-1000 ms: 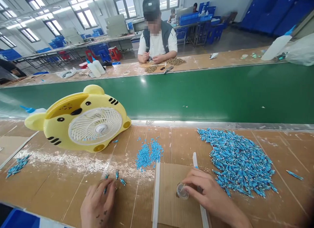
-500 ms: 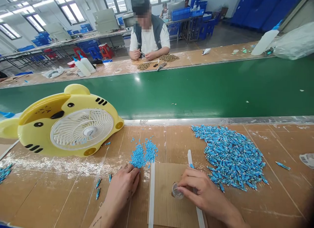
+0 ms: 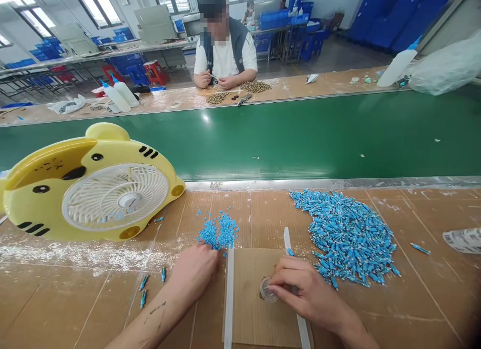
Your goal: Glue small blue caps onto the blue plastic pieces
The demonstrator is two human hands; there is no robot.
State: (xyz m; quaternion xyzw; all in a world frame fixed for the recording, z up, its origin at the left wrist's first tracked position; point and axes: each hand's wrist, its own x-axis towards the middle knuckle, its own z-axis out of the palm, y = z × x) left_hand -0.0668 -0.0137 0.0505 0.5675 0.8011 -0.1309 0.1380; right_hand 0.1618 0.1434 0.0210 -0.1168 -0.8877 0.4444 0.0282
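My left hand is at the near edge of a pile of tiny blue round pieces, back turned up and fingers curled down. Its fingertips are hidden, so I cannot see what they hold. My right hand is closed in a pinch, thumb and forefinger together over the right side of a small clear round dish. What lies between those fingertips is too small to make out. The dish stands on a cardboard sheet with white strips along both sides. Right of this hand is a large heap of blue, pen-shaped pieces.
A yellow animal-faced fan stands on the left. Several loose blue pieces lie near my left forearm. Beyond a metal edge runs a green conveyor belt. Across it a person works beside small brassy heaps and white bottles.
My left hand has shifted further into the edge of the small-piece pile, and more of the forearm shows. My right hand stays at the dish. The whole view has moved slightly.
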